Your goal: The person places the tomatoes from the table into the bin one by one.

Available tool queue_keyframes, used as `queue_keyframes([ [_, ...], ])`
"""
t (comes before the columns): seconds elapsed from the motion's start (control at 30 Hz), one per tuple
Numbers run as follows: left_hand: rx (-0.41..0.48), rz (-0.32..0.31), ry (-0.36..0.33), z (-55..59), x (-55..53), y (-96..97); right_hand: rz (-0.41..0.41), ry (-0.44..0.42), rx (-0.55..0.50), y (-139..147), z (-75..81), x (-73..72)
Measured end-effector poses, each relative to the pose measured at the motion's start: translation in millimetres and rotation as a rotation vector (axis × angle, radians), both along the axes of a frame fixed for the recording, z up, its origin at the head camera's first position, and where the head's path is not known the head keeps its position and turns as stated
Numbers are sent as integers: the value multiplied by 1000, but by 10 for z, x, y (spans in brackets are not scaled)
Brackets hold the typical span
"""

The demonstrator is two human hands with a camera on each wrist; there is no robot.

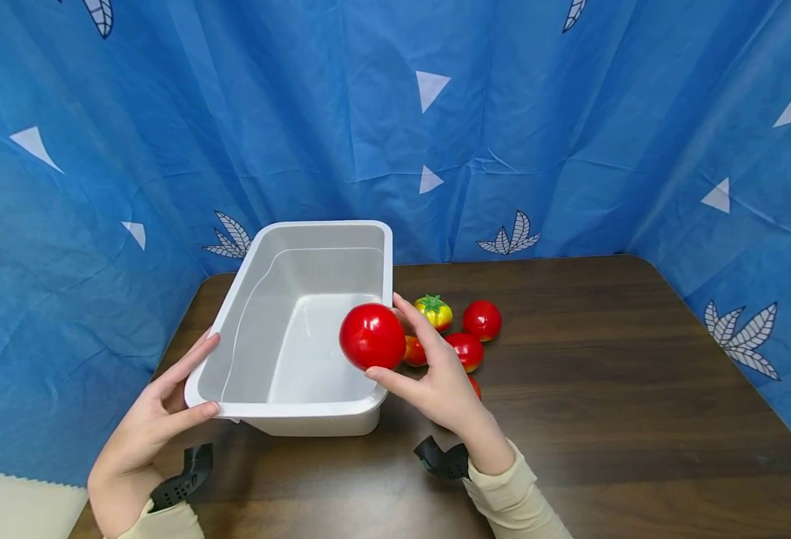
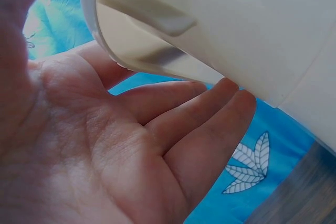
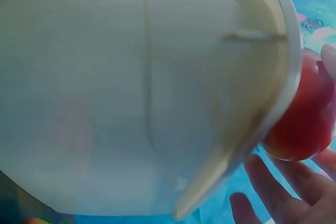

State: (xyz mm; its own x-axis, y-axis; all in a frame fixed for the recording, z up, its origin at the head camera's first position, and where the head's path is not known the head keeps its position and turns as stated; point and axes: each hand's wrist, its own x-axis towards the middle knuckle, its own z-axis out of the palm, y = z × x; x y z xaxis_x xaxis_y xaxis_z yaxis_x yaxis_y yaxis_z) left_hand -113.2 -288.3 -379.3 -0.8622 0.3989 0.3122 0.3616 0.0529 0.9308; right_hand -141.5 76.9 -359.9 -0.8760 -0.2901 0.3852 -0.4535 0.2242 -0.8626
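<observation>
One left grip [image 1: 139, 427], clamped on the near left corner of the tub [image 1: 287, 409]: thumb on the near rim, forefinger along the left rim, other fingers under the corner in the left wrist view. Best kept firm there, against any push from the right.

One tub, grey-white, deep, mouth upward, bare floor visible inside.

One red fruit [image 1: 373, 336], glossy, round; held up over the near right part of the tub's mouth, close to the right rim. Contact with rim: impossible to tell.

One right grip [image 1: 435, 378], clamped on that fruit, thumb toward the near side, fingers toward the far. Advisable: slightly more leftward reach, for rim clearance; then a low release, close to the tub floor. Smooth skin, likely to roll or bounce after a high drop.

Five further pieces at least, on the surface [image 1: 604, 374] right of the tub: orange piece [image 1: 415, 352]; yellow fruit [image 1: 433, 311], green star on top; oval red piece [image 1: 465, 350]; hidden piece [image 1: 475, 385], mostly behind the right grip; round red piece [image 1: 483, 320]. Worth keeping the wrist clear of these.
</observation>
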Motion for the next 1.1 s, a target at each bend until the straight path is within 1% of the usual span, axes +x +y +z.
queue_keyframes([
  [0.23,5,1,6,-23,-9,-10,27,17,40,-80,-25,21],
  [0.5,6,2,0,-30,-16,-15,46,74,110,-83,-39,16],
  [0.67,0,8,-8,-7,-9,-9,21,49,113,-35,-26,2],
  [0.83,-20,38,-31,3,2,2,-5,20,113,42,-1,-26],
  [0.93,-27,45,-41,4,2,1,-22,5,116,100,6,-49],
  [1.1,2,29,-26,-14,-8,-4,-48,-8,106,222,1,-104],
])
